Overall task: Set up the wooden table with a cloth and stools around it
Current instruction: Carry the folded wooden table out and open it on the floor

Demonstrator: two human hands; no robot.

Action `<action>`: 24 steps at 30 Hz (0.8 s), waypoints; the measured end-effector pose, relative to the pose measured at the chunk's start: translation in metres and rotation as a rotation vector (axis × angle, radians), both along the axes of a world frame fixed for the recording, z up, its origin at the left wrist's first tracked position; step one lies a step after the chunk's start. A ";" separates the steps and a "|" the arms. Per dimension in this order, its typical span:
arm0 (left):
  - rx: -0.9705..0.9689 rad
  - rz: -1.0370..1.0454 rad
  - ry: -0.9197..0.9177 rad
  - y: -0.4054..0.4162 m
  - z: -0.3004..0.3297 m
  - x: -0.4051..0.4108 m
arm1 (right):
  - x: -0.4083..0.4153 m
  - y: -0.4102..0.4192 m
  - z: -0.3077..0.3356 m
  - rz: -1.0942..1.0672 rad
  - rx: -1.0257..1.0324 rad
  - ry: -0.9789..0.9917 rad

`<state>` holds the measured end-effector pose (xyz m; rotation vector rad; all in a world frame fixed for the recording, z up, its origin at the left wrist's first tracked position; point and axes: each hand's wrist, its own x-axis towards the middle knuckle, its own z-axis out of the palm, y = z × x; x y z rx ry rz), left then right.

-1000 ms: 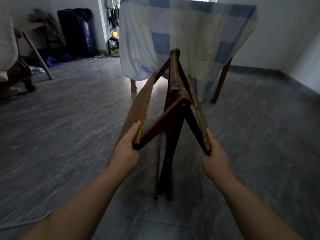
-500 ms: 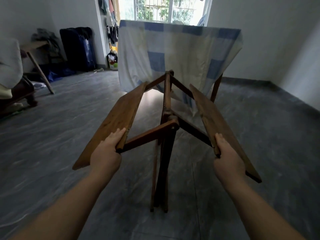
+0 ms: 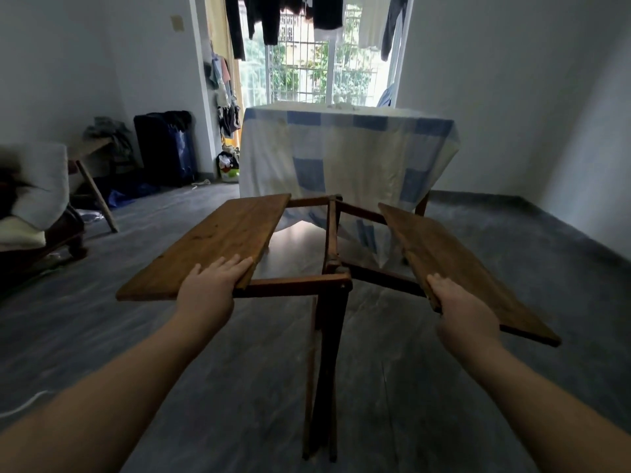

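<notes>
Two flat wooden boards spread apart on a folding stool [image 3: 327,295], dark legs bunched on grey streaked floor [image 3: 478,387]. Left hand [image 3: 208,291] clasped on near edge of left board [image 3: 218,244], fingers laid over top; right hand [image 3: 461,312] gripping near edge of tilted right board [image 3: 457,264]. Beyond, near window [image 3: 307,73], table [image 3: 421,206] draped in soft blue-and-cream checked cloth [image 3: 345,158], hanging low. Dark clothes [image 3: 273,18] hung above. Dark suitcase [image 3: 164,148] by left wall. No readable writing.
</notes>
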<state>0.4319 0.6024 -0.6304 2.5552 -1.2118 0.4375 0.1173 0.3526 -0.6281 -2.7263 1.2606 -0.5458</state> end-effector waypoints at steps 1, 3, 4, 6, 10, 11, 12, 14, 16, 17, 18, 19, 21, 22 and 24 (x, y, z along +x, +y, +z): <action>0.011 0.003 -0.019 -0.001 0.002 0.000 | 0.001 0.000 0.002 0.007 -0.005 0.013; 0.016 0.009 -0.060 -0.005 0.009 0.002 | 0.005 -0.002 0.006 0.016 -0.026 0.031; 0.020 0.008 -0.079 -0.008 0.013 0.003 | 0.008 -0.003 0.009 0.023 -0.034 0.041; 0.040 -0.005 -0.105 -0.016 0.020 0.004 | 0.016 -0.005 0.015 0.046 -0.057 0.075; 0.064 -0.035 -0.124 -0.038 0.030 -0.003 | 0.028 -0.011 0.034 0.082 -0.181 0.135; 0.069 -0.040 -0.131 -0.044 0.032 -0.005 | 0.031 -0.013 0.038 0.092 -0.203 0.149; 0.071 -0.045 -0.139 -0.050 0.033 -0.008 | 0.033 -0.014 0.042 0.101 -0.224 0.166; 0.071 -0.054 -0.143 -0.061 0.033 -0.014 | 0.036 -0.016 0.048 0.118 -0.261 0.193; 0.071 -0.062 -0.142 -0.070 0.034 -0.019 | 0.037 -0.018 0.051 0.123 -0.268 0.204; 0.070 -0.067 -0.143 -0.074 0.035 -0.022 | 0.038 -0.019 0.052 0.124 -0.265 0.205; 0.069 -0.072 -0.143 -0.078 0.036 -0.024 | 0.038 -0.020 0.052 0.125 -0.267 0.204; 0.072 -0.077 -0.141 -0.082 0.038 -0.027 | 0.039 -0.022 0.053 0.126 -0.269 0.199; 0.079 -0.092 -0.137 -0.090 0.042 -0.032 | 0.040 -0.023 0.053 0.127 -0.271 0.193; 0.081 -0.106 -0.139 -0.095 0.044 -0.036 | 0.040 -0.024 0.053 0.129 -0.270 0.202; 0.092 -0.139 -0.148 -0.104 0.047 -0.044 | 0.043 -0.024 0.052 0.142 -0.272 0.231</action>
